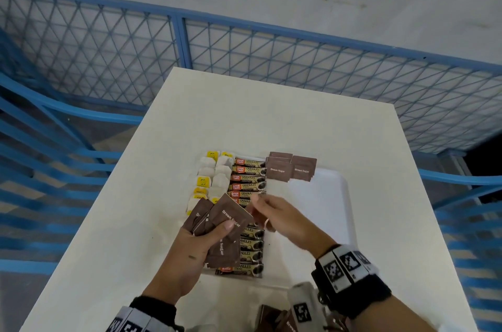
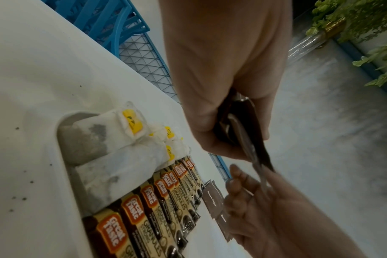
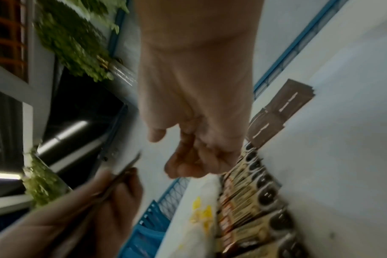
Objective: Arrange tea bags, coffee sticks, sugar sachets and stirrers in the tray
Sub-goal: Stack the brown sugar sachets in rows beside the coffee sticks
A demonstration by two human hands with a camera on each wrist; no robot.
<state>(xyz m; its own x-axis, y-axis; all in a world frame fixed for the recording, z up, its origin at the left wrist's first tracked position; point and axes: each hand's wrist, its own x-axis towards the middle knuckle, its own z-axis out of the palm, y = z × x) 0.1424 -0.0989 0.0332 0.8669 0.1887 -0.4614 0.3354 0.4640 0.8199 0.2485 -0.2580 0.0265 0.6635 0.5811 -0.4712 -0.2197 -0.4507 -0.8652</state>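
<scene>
A fanned stack of brown sugar sachets (image 1: 222,231) is gripped in the left hand (image 1: 190,253), thumb pressed on top, above the white tray (image 1: 326,195). Beside it the right hand (image 1: 282,219) is held with fingers loosely curled; whether a sachet is pinched cannot be told. In the tray, tea bags (image 1: 214,179), coffee sticks (image 1: 248,182) and more sachets (image 1: 290,168) are laid in rows.
</scene>
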